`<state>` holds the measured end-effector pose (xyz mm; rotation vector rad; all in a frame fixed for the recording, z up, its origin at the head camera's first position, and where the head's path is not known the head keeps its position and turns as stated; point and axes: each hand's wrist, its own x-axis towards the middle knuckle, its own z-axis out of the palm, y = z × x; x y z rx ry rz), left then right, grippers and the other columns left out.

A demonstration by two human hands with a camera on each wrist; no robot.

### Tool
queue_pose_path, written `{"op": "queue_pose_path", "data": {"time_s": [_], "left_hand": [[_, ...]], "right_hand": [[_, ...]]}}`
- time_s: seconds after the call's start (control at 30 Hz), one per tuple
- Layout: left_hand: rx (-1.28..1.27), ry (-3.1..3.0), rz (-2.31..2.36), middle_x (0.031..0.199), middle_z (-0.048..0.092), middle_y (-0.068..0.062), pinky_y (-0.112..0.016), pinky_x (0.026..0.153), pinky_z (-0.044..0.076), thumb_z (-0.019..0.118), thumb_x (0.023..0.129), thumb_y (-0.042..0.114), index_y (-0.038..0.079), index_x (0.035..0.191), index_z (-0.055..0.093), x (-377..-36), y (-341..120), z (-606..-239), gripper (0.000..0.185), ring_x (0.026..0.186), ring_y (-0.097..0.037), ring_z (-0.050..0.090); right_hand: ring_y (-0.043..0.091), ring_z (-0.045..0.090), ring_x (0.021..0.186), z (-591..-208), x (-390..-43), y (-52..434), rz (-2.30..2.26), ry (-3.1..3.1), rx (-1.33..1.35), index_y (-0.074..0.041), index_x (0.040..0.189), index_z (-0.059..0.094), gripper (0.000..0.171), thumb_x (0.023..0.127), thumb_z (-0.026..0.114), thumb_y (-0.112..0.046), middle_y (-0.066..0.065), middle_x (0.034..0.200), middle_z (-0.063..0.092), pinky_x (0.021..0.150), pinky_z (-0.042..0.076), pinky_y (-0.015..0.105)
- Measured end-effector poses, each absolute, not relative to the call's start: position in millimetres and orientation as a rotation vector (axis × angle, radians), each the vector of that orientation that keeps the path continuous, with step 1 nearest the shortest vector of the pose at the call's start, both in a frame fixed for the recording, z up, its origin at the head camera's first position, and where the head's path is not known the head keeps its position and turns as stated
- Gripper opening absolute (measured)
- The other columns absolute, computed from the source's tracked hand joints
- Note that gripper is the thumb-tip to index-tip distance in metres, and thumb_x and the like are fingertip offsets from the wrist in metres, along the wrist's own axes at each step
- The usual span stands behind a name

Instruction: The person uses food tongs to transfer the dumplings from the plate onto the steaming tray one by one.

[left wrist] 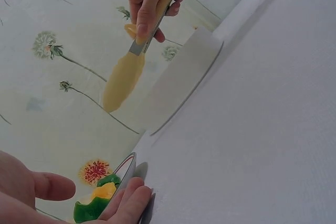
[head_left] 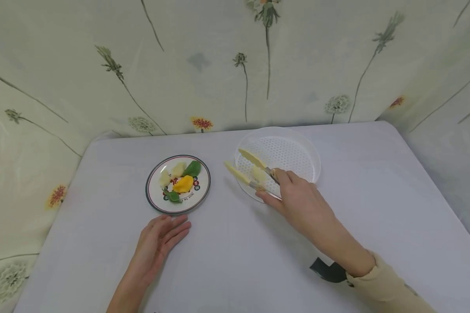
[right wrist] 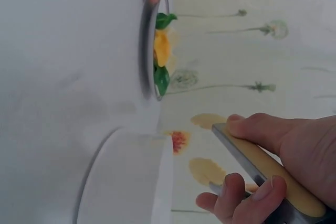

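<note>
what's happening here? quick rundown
A person's right hand grips yellow tongs, tips spread apart, at the near rim of a white perforated basket; whether the pale bit between the arms is a held piece is unclear. The left hand lies flat on the table, fingertips at the edge of a small plate bearing yellow, pale and green food pieces.
</note>
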<state>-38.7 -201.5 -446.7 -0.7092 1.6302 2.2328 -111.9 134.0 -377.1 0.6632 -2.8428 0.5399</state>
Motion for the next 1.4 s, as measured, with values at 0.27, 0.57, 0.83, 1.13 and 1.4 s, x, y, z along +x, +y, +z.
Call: {"op": "queue_pose_path", "data": {"time_s": [0.27,0.57,0.83,1.13,1.4], "left_hand": [[-0.735,1.626,2.227,0.159,0.058,-0.019,-0.035,0.113,0.06,0.041,0.117,0.034,0.007,0.157,0.024,-40,-200,-446,0.051,0.125,-0.019,0.073],[-0.765,1.639,2.202,0.161,0.055,-0.021,-0.034,0.113,0.061,0.039,0.117,0.032,0.008,0.159,0.023,-41,-199,-444,0.051,0.129,-0.021,0.072],[-0.748,1.655,2.206,0.161,0.055,-0.023,-0.034,0.113,0.061,0.039,0.117,0.032,0.008,0.155,0.026,-42,-198,-445,0.047,0.128,-0.021,0.073],[-0.712,1.666,2.202,0.163,0.052,-0.024,-0.033,0.113,0.061,0.037,0.117,0.033,0.007,0.159,0.024,-41,-199,-446,0.051,0.127,-0.018,0.073],[-0.715,1.672,2.204,0.162,0.052,-0.025,-0.034,0.112,0.062,0.035,0.117,0.032,0.008,0.155,0.025,-41,-200,-448,0.047,0.127,-0.02,0.073]], "right_hand": [[0.016,0.055,0.065,-377,-110,105,0.547,-2.935,0.745,-0.002,0.12,0.06,0.053,0.096,0.08,-0.046,0.008,0.089,0.066,0.051,0.049,0.024],[0.017,0.068,0.073,-385,-107,72,0.508,-3.012,0.834,-0.002,0.136,0.063,0.069,0.096,0.078,-0.055,0.013,0.111,0.076,0.061,0.066,0.027],[0.013,0.063,0.071,-393,-100,53,0.51,-2.943,0.964,0.0,0.134,0.064,0.067,0.095,0.079,-0.052,0.01,0.105,0.075,0.061,0.06,0.023],[0.012,0.063,0.068,-403,-97,33,0.509,-2.925,1.066,0.0,0.133,0.063,0.065,0.098,0.075,-0.053,0.01,0.107,0.075,0.055,0.055,0.022],[0.008,0.05,0.059,-412,-100,27,0.45,-2.851,1.104,-0.003,0.12,0.065,0.053,0.101,0.073,-0.051,0.002,0.088,0.066,0.048,0.041,0.018]]}}
